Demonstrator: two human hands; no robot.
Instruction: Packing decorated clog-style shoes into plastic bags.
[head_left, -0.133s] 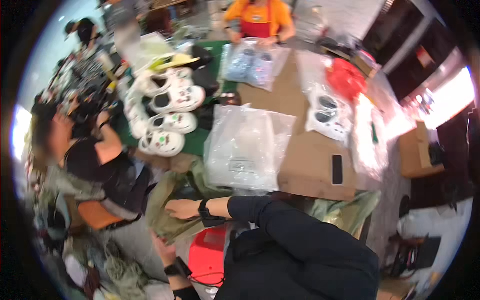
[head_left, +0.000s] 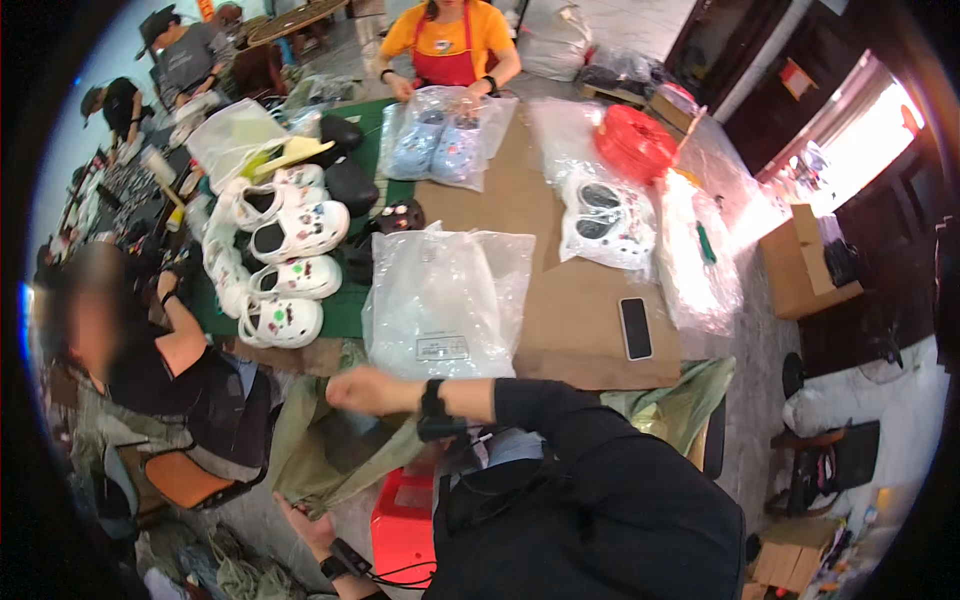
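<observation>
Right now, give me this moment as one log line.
left hand: at lower edge of olive cloth, grip unclear | right hand: fisted on its top | ahead: clear bag on table | below: red crate

Table mid-frame, top covered in brown cardboard, green mat on left part. White clogs in rows on mat, black clogs above them. Clear plastic bags at centre; bagged blue clogs upper centre; bagged white clogs right of centre. Black phone lower right. Red coil upper right.
</observation>
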